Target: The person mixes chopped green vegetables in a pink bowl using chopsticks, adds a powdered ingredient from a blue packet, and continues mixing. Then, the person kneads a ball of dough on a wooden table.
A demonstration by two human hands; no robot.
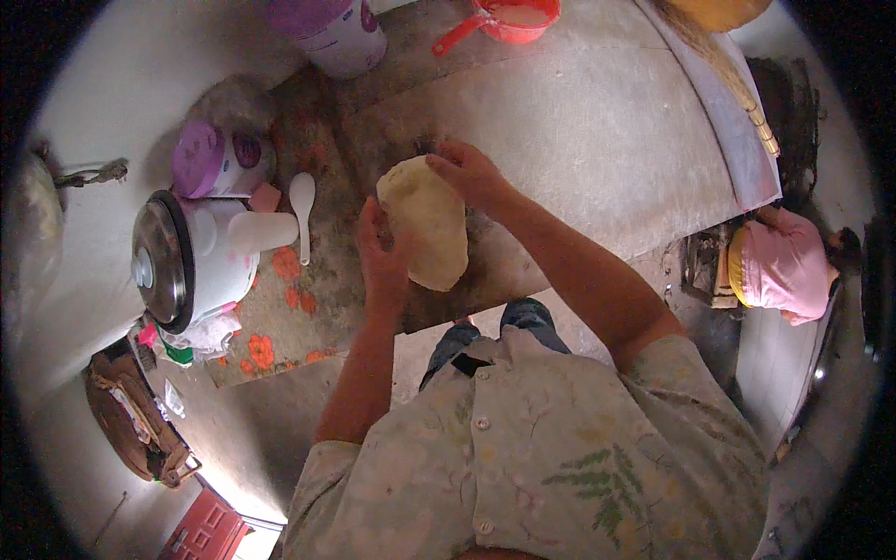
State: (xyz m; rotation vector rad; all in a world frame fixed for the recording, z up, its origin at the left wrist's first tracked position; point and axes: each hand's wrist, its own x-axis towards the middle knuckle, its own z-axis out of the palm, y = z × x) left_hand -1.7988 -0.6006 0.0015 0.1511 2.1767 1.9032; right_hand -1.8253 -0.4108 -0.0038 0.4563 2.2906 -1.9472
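Note:
A flat, elongated oval piece of pale dough (428,224) is held between my two hands over the worn tabletop. My left hand (383,243) grips its left edge, with the thumb and fingers curled. On the upper right rim of the dough is my right hand (470,173), its thumb on the near face and its other fingers around the edge. Whether the lower end of the dough touches the table cannot be told. A pale work board (588,119) covers the tabletop to the right of the dough.
To the left stand a rice cooker (217,266), a white spoon (303,210) and a purple-lidded tub (238,161). Farther back are another tub (343,42) and a red ladle (518,24). A person in pink (787,266) is at the far right, beyond the table edge.

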